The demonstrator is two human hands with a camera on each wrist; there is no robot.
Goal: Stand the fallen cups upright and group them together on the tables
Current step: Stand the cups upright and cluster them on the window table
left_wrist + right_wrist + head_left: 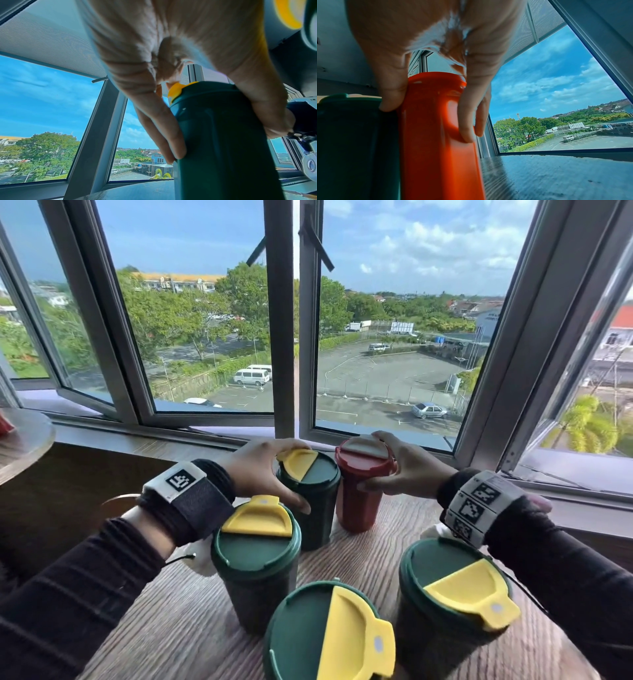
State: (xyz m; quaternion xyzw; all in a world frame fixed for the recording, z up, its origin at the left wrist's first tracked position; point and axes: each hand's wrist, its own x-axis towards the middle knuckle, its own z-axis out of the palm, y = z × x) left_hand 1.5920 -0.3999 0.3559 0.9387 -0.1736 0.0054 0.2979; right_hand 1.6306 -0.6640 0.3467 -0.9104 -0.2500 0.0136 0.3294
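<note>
We are gripping the far green cup (310,501) with our left hand (260,470) and the red cup (359,491) with our right hand (407,467); both are standing lidded, contents hidden, touching, behind three upright green cups (255,563) on the wooden table (191,611)

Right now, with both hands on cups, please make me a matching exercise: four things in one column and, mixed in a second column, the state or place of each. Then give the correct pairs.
Column one:
1. red cup
2. far green cup
3. left hand
4. nearest green cup

Column two:
A. grips the far green cup from above
B. gripped by the right hand, white flap on its lid
C. upright at the bottom edge of the head view, untouched
D. stands just left of the red cup

Pairs: 1-B, 2-D, 3-A, 4-C
</note>
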